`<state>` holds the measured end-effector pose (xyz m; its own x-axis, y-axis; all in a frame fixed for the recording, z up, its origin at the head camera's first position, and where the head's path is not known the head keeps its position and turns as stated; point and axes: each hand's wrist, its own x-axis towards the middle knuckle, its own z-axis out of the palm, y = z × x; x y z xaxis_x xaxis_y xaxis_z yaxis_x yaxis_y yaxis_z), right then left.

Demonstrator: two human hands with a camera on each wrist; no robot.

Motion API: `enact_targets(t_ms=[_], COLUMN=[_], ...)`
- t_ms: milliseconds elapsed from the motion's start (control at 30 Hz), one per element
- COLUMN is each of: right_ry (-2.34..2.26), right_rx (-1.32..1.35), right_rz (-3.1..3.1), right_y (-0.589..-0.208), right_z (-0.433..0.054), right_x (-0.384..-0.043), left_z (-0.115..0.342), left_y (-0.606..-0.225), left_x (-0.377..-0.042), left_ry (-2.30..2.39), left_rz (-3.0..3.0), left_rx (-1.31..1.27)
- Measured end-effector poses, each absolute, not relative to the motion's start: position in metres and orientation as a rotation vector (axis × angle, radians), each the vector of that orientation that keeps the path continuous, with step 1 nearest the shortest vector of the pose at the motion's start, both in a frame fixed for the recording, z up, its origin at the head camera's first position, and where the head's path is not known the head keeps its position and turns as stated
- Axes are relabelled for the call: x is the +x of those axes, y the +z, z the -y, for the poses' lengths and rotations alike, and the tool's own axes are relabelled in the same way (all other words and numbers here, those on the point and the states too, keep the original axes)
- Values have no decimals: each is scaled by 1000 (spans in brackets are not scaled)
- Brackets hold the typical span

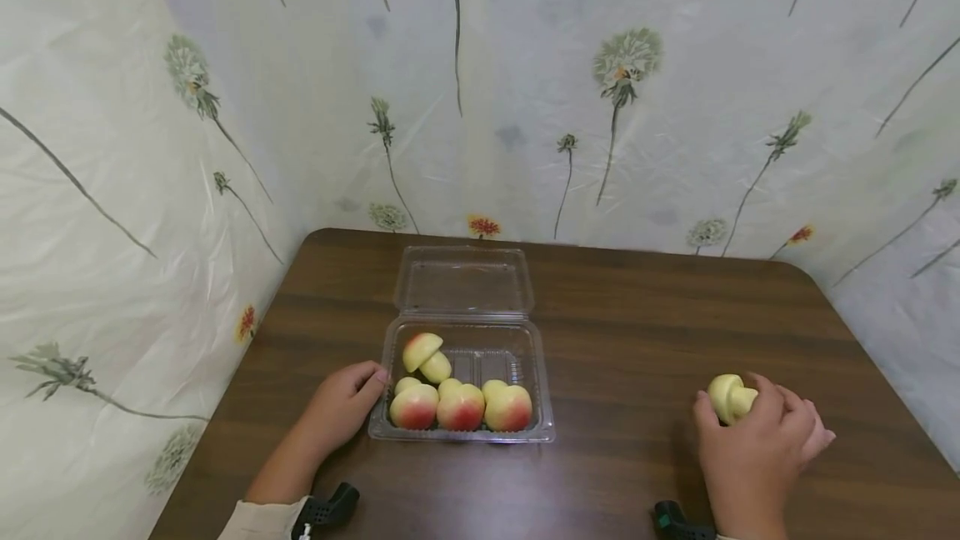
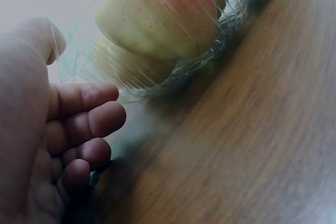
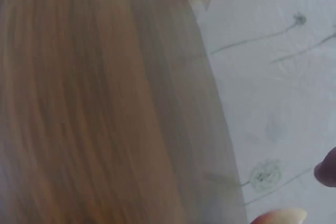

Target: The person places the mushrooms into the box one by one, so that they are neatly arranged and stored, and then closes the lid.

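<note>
My left hand (image 1: 341,402) pinches the left rim of a clear plastic box (image 1: 546,407), thumb at the edge and the other fingers curled outside the wall in the left wrist view. Inside the box, a yellow mushroom-shaped piece (image 1: 422,352) with a reddish cap lies tilted at the back left. Several red-and-yellow rounded pieces (image 1: 461,408) sit in a row along the front. Over the right side of the table, my right hand (image 1: 761,440) grips a pale yellow mushroom-shaped piece (image 1: 724,397) between thumb and fingers. Only a sliver of this mushroom-shaped piece (image 3: 278,216) shows in the right wrist view.
The box's clear lid (image 1: 465,280) is folded back flat behind it on the dark brown wooden table (image 1: 622,340). A pale sheet with dandelion prints (image 1: 510,107) hangs behind the table and along its sides.
</note>
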<state>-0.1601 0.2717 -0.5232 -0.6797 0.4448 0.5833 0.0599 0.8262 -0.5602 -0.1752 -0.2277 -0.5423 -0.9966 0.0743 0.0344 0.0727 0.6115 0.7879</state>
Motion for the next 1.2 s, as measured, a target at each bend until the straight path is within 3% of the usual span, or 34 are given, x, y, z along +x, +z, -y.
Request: enact_targets(t_ms=[767,1200], right_ry=[765,744], right_rx=[-773,-735], right_rz=[2629,2637], right_y=[-526,-526], right_z=[-295,-299], right_x=[-156,-155], left_z=[227,226], left_y=[-538,-538], left_x=[-173,-174], left_ry=[1378,1385], left_rz=[-2792,-2787], left_rx=[104,106])
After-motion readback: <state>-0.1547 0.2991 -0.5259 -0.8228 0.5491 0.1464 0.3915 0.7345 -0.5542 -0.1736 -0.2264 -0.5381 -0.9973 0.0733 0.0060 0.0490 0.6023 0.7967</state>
